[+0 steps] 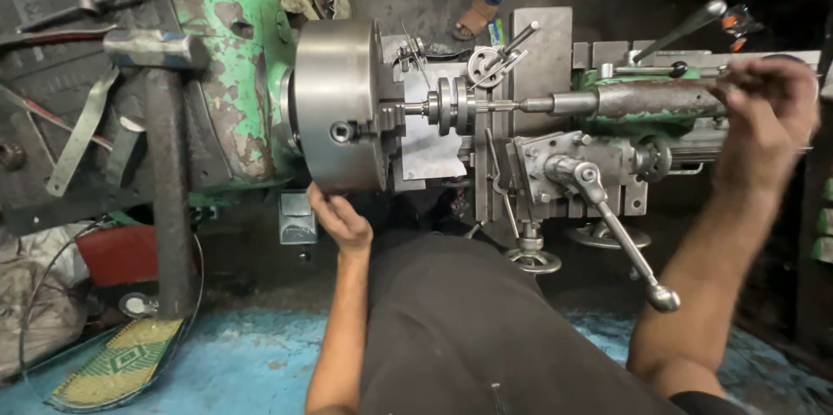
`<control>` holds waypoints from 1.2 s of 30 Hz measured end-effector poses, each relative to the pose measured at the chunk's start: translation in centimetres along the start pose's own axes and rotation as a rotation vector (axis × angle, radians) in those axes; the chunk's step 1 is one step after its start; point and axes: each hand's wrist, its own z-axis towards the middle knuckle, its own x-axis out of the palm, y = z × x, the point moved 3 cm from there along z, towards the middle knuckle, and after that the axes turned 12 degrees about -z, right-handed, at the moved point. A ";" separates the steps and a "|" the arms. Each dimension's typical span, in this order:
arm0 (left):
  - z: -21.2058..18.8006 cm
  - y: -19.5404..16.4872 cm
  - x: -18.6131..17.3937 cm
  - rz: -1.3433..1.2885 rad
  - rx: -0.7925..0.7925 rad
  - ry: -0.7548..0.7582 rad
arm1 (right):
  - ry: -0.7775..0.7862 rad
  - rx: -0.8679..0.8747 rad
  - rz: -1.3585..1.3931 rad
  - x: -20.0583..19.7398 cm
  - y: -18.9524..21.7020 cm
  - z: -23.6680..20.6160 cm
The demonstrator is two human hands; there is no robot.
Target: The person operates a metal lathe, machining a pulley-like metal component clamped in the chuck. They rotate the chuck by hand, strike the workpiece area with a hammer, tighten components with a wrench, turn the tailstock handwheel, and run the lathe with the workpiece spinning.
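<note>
While hammer (165, 146) leans idle far left, left hand (337, 220) cups lower rim of chuck (338, 115), fingers curled against steel, gripping nothing loose. Workpiece (451, 106) already clamped in chuck, flanged, sticking out right. Tailstock bar (607, 102) lined up, tip at workpiece end or just short; cannot tell contact. Lever (620, 228) untouched. Right hand (768, 115) closed on tailstock end; grasped part hidden. Setup looks mostly done; cutting apparently not begun.

Crank handle (620, 237) and toolpost (490, 63) crowd the workpiece (451, 106).
</note>
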 end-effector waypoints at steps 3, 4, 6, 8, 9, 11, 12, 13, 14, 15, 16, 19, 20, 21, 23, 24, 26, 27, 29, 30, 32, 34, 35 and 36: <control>2.7 -2.5 0.4 0.102 -0.156 0.051 | 0.168 -0.166 -0.337 2.3 8.2 -6.4; 3.8 -2.8 0.3 0.177 -0.135 0.109 | 0.215 -0.226 -0.370 3.6 9.6 -8.2; 4.9 -2.6 0.4 0.259 -0.201 0.183 | 0.331 -0.349 -0.355 6.6 11.7 -11.3; 5.0 -1.5 0.4 0.271 -0.391 0.220 | 0.555 -0.423 -0.302 11.4 12.3 -13.5; 4.9 -1.5 0.6 0.283 -0.292 0.219 | 0.710 -0.436 -0.294 14.4 12.3 -14.4; 4.7 -1.6 1.3 0.307 -0.089 0.211 | 1.040 -0.244 -0.372 20.9 11.0 -16.3; 4.4 -1.5 1.7 0.335 -0.088 0.204 | 1.148 -0.264 -0.341 24.7 10.0 -17.3; 4.1 -1.5 2.2 0.366 -0.084 0.190 | 1.243 -0.167 -0.350 28.4 8.3 -18.3; 3.9 -1.5 2.7 0.402 -0.081 0.176 | 1.297 -0.202 -0.270 31.7 6.8 -19.3; 3.8 -1.6 3.0 0.437 -0.079 0.158 | 1.279 -0.040 -0.115 35.4 4.6 -20.3; 3.9 -1.8 3.1 0.471 -0.074 0.138 | 1.256 0.120 0.034 38.3 2.2 -21.0; 4.0 -3.0 1.0 0.306 0.061 0.135 | 1.314 0.376 0.086 44.5 -5.0 -22.9; 4.0 -3.7 0.1 0.207 0.135 0.148 | 1.310 0.461 0.174 46.1 -6.4 -23.2; 4.3 -4.5 -1.9 0.320 0.267 0.178 | 1.301 0.545 0.261 47.3 -7.1 -23.5; 4.9 -5.3 -6.7 0.522 -0.021 0.146 | 1.263 0.727 0.427 48.5 -6.8 -23.6; 5.0 -5.2 -9.1 0.585 -0.437 0.086 | 1.229 0.817 0.511 48.6 -5.8 -23.5; 6.1 -8.9 -13.8 0.279 -0.119 -0.127 | 1.139 0.741 0.410 47.9 -2.9 -22.6; 7.4 -10.0 -15.4 0.373 -0.183 -0.199 | 1.087 0.705 0.359 47.0 -1.4 -22.1; 10.5 -12.2 -17.2 0.422 -0.202 -0.298 | 1.054 0.712 0.324 44.5 1.3 -20.6; 12.3 -13.3 -17.5 0.378 -0.149 -0.320 | 1.031 0.713 0.313 43.2 2.1 -19.8; 15.7 -16.0 -16.3 0.644 0.249 -0.148 | 1.100 0.598 0.260 40.5 3.1 -18.4; 18.5 -17.1 -14.4 0.629 0.429 0.048 | 1.134 0.481 0.189 37.7 2.8 -17.6; 19.6 -17.2 -13.8 0.666 0.443 0.107 | 1.130 0.452 0.149 36.2 2.3 -17.6; 20.5 -17.2 -13.0 0.696 0.465 0.167 | 1.123 0.420 0.105 34.5 1.8 -17.5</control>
